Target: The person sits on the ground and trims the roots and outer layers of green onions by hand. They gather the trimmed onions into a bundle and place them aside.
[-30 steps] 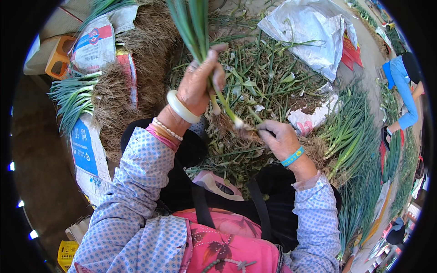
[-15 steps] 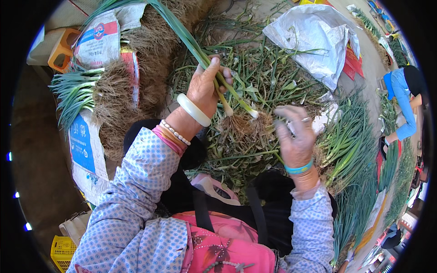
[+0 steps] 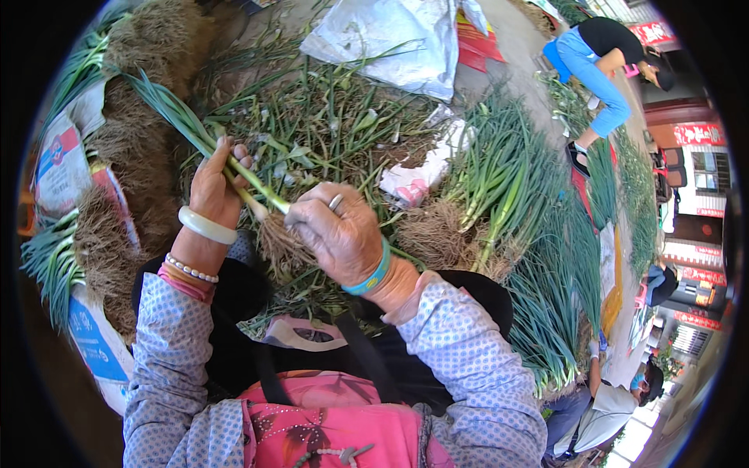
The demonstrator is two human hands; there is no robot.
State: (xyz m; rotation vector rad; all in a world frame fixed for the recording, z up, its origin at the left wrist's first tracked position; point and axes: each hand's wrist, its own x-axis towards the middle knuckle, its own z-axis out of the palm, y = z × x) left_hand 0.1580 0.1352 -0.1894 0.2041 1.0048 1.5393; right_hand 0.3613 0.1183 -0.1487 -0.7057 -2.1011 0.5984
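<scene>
My left hand [image 3: 216,186] is closed around a couple of green onions [image 3: 173,115], whose leaves point up and left. My right hand [image 3: 337,232] is pinched at the white root end of one of them; its fingertips hide that end. Brown roots [image 3: 278,245] of the other stalk hang just below, between my hands. Beneath them the ground is covered with loose green leaves and trimmings [image 3: 312,125].
Bundled green onions with roots [image 3: 148,156] are stacked on the left, beside printed sacks [image 3: 61,165]. On the right lie more green onions [image 3: 499,171]. A white plastic sack [image 3: 382,39] lies beyond the trimmings. A person in blue jeans [image 3: 597,78] bends over at far right; another person [image 3: 605,421] is lower right.
My right hand has moved left and closed on a stalk's root end, where it was apart from the onions before. The view has swung to the right.
</scene>
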